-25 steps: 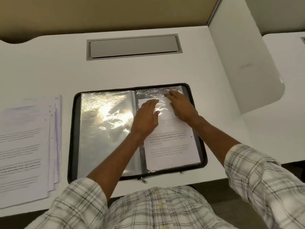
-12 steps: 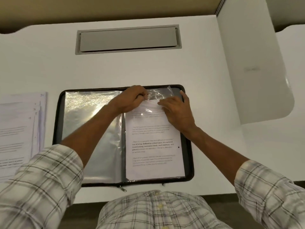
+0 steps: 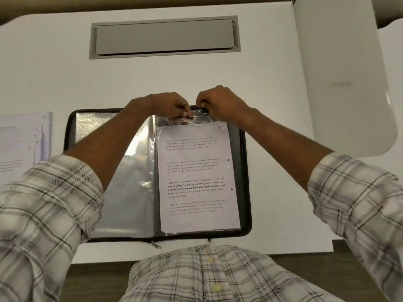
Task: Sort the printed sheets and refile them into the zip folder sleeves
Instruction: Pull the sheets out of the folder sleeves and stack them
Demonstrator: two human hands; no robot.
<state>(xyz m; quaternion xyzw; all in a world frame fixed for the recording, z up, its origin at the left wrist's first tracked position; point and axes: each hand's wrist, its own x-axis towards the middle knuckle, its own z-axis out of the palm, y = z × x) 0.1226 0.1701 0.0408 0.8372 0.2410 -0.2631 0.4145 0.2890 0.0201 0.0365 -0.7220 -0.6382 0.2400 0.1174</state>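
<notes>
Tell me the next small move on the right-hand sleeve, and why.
Probably let go of the sleeve mouth and smooth it flat. Both the left hand and the right hand pinch its top edge, and the printed sheet already sits wholly below that edge, reaching the bottom of the zip folder.

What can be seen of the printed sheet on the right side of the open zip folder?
The printed sheet is white paper with four blocks of dark text, the third partly bold, and two dark dots near its right edge. It lies flat inside a clear sleeve on the right half of the black zip folder. The left hand and right hand pinch the sleeve's top, above the paper's edge.
</notes>
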